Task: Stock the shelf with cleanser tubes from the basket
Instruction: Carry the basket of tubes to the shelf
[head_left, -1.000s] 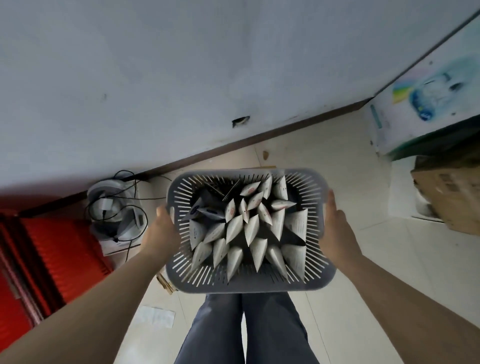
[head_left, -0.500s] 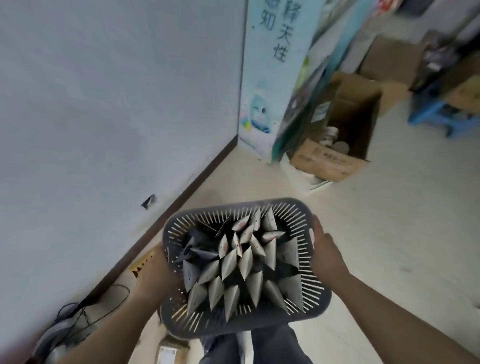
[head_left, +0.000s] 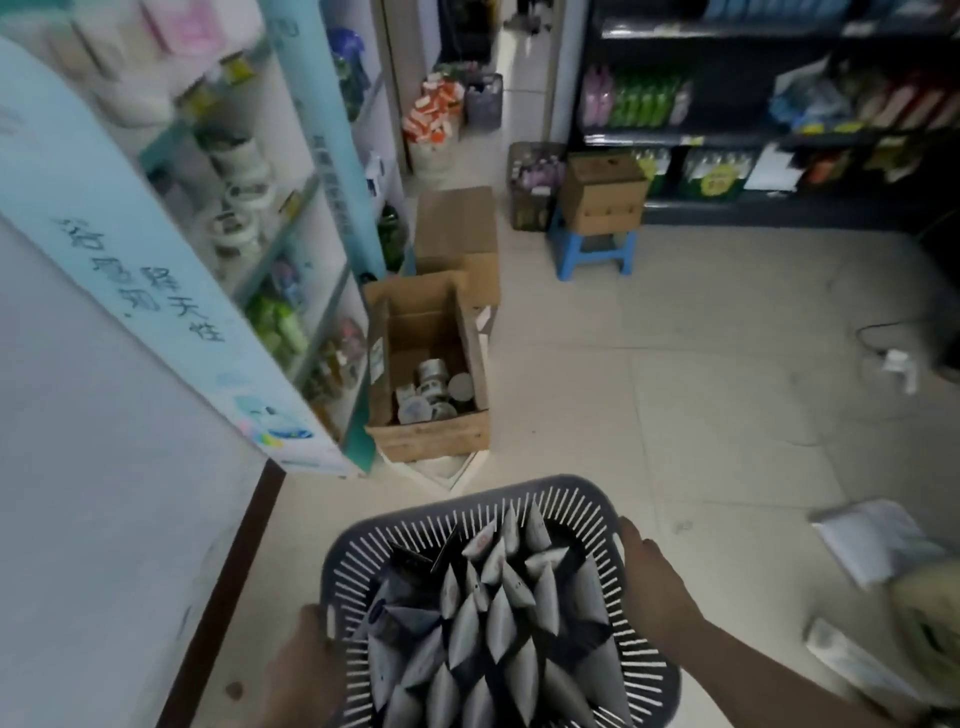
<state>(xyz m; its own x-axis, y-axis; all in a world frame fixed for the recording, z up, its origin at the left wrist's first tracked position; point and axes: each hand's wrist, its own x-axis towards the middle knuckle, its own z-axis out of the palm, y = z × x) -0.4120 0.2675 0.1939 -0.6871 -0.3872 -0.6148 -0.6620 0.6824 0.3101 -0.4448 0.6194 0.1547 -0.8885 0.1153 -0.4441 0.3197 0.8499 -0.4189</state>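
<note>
I carry a grey slotted plastic basket (head_left: 587, 506) at the bottom middle of the head view. Several pale cleanser tubes (head_left: 498, 618) stand packed inside it, crimped ends up. My left hand (head_left: 306, 670) grips the basket's left rim and my right hand (head_left: 652, 582) grips its right rim. A white and teal shelf unit (head_left: 291, 223) with jars and bottles stands ahead on the left. A dark shelf unit (head_left: 753, 119) full of products lines the far right wall.
An open cardboard box (head_left: 428, 374) with tins sits on the floor beside the teal shelf, more boxes behind it. A blue stool (head_left: 592, 249) carries another box. White packets (head_left: 872, 540) lie on the tiled floor at right. A wall runs along my left.
My view has swung from the wall and floor round to the shop aisle and shelves. Both hands have kept their hold on the basket, which now sits lower in view.
</note>
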